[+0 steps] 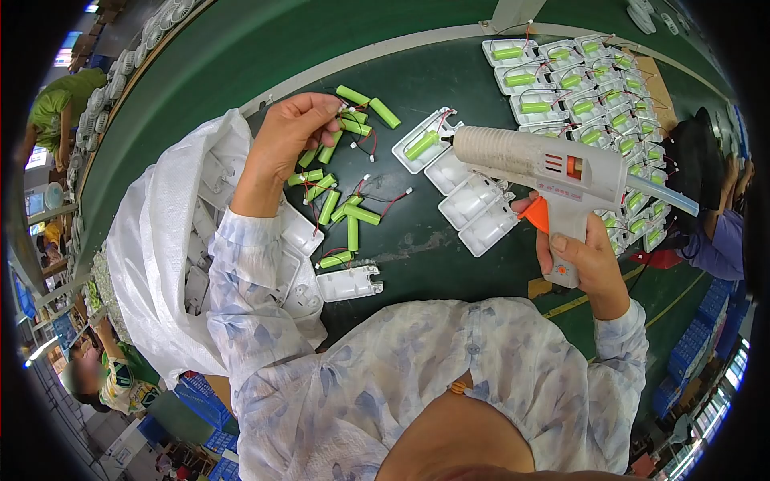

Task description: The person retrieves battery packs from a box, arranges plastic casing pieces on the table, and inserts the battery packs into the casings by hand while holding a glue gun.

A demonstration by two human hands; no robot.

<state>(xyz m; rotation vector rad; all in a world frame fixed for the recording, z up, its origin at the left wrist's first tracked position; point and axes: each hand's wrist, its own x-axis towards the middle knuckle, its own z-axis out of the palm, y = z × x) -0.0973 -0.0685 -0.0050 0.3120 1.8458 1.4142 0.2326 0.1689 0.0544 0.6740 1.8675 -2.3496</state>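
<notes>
In my right hand (589, 252) is a white hot glue gun (553, 172) with an orange trigger and a pale glue stick out of its back. Its nozzle points left, close to a white plastic shell (419, 143) with a green battery (422, 145) lying in it. Several more white shells (479, 210) lie below that one. My left hand (298, 132) is closed in a pinch over a loose pile of green batteries (327, 183) with red and black leads. A thin battery wire (343, 110) shows at its fingertips, partly hidden.
A white woven sack (152, 256) of plastic shells stands at the left. Rows of shells with batteries (573, 100) fill the dark green table's (401, 256) far right. A single shell (350, 283) lies near the front edge. Other people (718, 232) are at both sides.
</notes>
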